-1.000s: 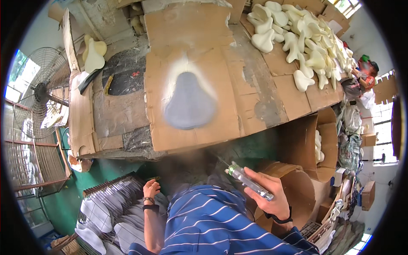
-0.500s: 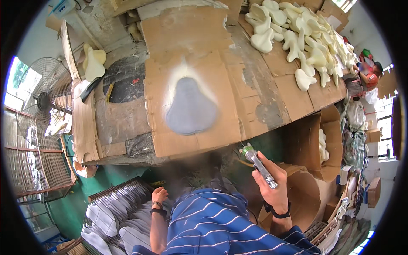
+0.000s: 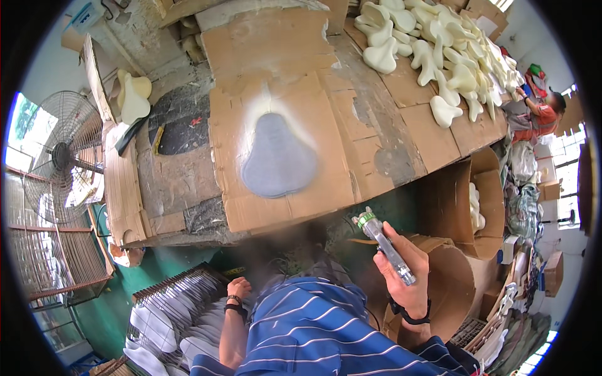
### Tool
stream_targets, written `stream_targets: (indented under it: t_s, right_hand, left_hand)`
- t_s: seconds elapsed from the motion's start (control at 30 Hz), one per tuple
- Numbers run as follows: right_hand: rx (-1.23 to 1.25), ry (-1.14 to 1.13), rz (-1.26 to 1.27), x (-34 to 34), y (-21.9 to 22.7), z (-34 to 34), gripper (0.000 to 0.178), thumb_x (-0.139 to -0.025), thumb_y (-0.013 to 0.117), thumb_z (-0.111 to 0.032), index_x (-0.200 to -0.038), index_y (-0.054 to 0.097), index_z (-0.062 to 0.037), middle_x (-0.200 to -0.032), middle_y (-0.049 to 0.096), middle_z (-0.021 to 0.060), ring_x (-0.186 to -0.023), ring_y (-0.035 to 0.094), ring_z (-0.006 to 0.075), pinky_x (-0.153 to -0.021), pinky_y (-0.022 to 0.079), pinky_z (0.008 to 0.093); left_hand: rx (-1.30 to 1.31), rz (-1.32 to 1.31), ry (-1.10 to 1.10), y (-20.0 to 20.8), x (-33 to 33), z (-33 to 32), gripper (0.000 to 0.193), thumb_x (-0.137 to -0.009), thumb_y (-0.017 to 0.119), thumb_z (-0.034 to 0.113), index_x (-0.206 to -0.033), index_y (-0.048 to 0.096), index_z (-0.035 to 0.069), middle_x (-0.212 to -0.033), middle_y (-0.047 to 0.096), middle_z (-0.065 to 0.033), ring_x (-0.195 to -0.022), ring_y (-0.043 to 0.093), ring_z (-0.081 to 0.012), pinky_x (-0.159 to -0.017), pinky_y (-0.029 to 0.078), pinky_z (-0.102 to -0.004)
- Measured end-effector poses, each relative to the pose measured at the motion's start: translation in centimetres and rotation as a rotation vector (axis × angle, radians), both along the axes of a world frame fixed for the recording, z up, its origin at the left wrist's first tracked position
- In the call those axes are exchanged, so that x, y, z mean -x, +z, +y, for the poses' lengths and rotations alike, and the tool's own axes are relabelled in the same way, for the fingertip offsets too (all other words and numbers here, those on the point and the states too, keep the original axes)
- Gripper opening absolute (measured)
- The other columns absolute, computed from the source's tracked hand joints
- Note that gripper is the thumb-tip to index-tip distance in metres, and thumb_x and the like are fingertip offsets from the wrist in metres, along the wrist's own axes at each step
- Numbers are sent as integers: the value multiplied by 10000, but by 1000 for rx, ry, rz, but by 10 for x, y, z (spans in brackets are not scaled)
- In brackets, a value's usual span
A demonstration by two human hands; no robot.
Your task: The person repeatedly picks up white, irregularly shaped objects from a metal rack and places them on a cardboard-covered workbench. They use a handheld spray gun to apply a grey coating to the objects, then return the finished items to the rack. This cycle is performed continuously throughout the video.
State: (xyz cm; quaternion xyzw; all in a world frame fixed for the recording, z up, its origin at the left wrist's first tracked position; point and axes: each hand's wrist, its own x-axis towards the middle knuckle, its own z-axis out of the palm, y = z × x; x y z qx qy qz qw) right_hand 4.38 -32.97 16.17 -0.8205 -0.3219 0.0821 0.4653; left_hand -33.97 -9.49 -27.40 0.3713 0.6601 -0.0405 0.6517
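Note:
My right hand (image 3: pixel 406 276) grips a slim silver spray gun (image 3: pixel 384 244) with a green-ringed nozzle, held below the table's front edge and pointing up toward it. On the cardboard-covered table (image 3: pixel 326 182) lies a grey pear-shaped foam pad (image 3: pixel 278 160) ringed by pale overspray. My left hand (image 3: pixel 238 289), wearing a dark wristband, hangs low by my side with fingers curled, just above a rack of grey pads (image 3: pixel 172 313). It holds nothing that I can see.
Many cream pear-shaped pads (image 3: pixel 439 56) are spread over the far right of the table. A floor fan (image 3: pixel 59 156) stands at the left. Open cardboard boxes (image 3: pixel 467 207) sit at the right. A person in red (image 3: pixel 540 109) works at the far right.
My right hand has lifted the spray gun slightly and turned it more upright. My left hand stays low near the rack. The view has shifted a little.

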Motion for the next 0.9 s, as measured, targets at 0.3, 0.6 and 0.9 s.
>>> stream_targets:
  t_s: [0.3, 0.6, 0.9]
  right_hand:
    - [128, 140, 103, 10, 8, -17, 548, -819, 749, 53, -1347, 616, -4, -924, 692, 157, -754, 673, 274, -693, 526, 325]
    - [34, 47, 9, 8, 3, -4, 524, -828, 754, 41, -1334, 620, 21, -891, 684, 141, -724, 641, 229, -663, 509, 309]
    - [128, 113, 105, 13, 9, -20, 553, -803, 753, 59, -1338, 624, 4, -910, 691, 149, -730, 658, 248, -676, 514, 319]
  left_hand:
    - [3, 84, -49, -11, 14, -10, 343, -923, 648, 120, -1254, 652, 30, -939, 735, -116, -757, 728, -244, -578, 570, -359]
    - [-50, 96, -126, -9, 11, -12, 333, -918, 654, 133, -1234, 665, 28, -930, 733, -119, -765, 723, -256, -625, 572, -355]
    - [-41, -46, 28, -23, 4, -8, 233, -943, 618, 87, -1161, 670, 24, -803, 659, -71, -619, 617, -178, -480, 472, -306]
